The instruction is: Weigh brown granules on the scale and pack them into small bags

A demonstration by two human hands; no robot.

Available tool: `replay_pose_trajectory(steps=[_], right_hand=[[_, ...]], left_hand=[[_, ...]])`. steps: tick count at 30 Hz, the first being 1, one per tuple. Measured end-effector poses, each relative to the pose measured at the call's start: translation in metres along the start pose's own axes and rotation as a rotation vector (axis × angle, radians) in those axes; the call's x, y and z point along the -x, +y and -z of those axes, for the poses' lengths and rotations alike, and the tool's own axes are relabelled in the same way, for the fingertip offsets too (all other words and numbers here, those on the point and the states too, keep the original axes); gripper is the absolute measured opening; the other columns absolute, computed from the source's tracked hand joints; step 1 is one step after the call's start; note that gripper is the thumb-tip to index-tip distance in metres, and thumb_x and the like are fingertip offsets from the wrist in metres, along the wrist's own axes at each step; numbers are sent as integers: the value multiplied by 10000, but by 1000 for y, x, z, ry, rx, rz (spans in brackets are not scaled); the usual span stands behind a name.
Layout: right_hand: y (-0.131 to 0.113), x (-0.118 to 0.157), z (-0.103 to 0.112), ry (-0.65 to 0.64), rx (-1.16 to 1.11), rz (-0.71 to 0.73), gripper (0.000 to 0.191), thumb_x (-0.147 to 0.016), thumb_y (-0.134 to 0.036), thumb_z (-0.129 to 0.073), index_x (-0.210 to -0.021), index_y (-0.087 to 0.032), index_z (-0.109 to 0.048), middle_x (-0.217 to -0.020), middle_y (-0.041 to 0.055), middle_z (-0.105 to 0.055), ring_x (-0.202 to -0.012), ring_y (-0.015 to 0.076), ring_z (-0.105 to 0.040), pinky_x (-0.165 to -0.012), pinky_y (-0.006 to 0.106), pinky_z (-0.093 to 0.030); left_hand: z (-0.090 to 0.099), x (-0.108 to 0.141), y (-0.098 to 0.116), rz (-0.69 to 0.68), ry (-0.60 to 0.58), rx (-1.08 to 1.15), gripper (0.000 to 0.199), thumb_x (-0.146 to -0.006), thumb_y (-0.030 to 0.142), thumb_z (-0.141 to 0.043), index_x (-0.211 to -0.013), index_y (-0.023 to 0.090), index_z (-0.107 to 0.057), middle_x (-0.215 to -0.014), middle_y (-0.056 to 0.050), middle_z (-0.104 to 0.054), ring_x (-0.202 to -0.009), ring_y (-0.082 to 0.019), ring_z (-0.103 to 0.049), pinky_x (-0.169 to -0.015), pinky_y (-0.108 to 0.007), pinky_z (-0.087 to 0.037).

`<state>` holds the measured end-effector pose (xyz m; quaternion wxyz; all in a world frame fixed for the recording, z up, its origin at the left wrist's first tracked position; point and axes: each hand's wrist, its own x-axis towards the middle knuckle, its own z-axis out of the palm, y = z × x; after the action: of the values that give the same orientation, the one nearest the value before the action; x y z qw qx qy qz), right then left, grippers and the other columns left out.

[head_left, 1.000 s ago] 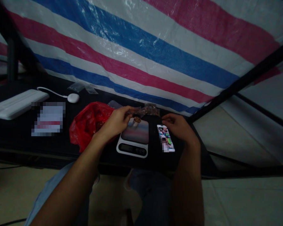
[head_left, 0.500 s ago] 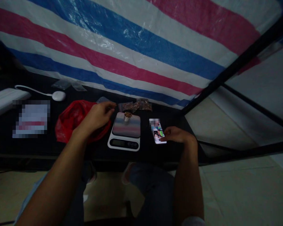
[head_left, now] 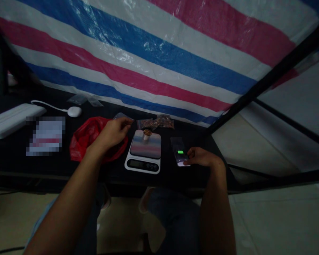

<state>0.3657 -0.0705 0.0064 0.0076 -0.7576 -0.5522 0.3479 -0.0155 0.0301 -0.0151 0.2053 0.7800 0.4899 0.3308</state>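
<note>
Right hand (head_left: 203, 158) further over smartphone (head_left: 180, 157)

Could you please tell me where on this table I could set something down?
Bare table shows between the paper and the red bag, and between the scale and the phone. It is crowded at the left hand, by the bag and scale.
</note>
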Motion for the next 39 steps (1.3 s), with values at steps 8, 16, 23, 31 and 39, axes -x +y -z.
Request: replay_pose_trajectory(steps=[8, 16, 23, 31, 39], right_hand=[[-9, 8, 1, -15, -9, 8, 395, -690, -309, -874, -985, -177, -647, -1000, 69, -730, -875, 195, -677, -738, 282, -494], [-7, 4, 0, -3, -10, 5, 389, -667, -317, -877, -961, -183, -661, -946, 46, -716, -850, 191, -668, -715, 279, -480], [-6, 2, 1, -35, -22, -6, 389, -664, -320, -873, -946, -188, -639, -898, 34, -710, -804, 183, -660, -681, 279, -469], [-11, 5, 3, -33, -15, 5, 370, -659, -297, -870, -925, -196, -635, -894, 34, -717, -821, 185, -667, -705, 282, -484], [-11, 7, 1, -16, -31, 5, 372, -662, -288, -867, -929, -194, -626, -864, 24, -685, -793, 177, -642, -691, 282, -473]], left_hand=[[9, -12, -21, 8, 24, -188, 395, -898, 271, -510, -1223, 175, -712, -1247, -172, -732, -1134, -344, -696, -1015, -472, -533], [6, -79, -30, -103, -392, -315, 708, -593, 72, -645, -1288, 206, -679, -1485, -164, -591, -1388, -354, -531, -1125, -491, -432], [18, -98, -24, -100, -356, -215, 484, -642, 179, -737, -1125, 164, -756, -1163, -114, -774, -1111, -320, -695, -1018, -401, -510], [43, -17, 30, -175, 193, 72, 579, -866, 472, -665, -1360, 171, -636, -1300, -104, -692, -1160, -280, -653, -1057, -433, -498], [7, 30, 16, -118, 84, 161, 585, -891, 470, -653, -1385, 162, -593, -1373, -120, -664, -1250, -277, -626, -1099, -414, -479]])
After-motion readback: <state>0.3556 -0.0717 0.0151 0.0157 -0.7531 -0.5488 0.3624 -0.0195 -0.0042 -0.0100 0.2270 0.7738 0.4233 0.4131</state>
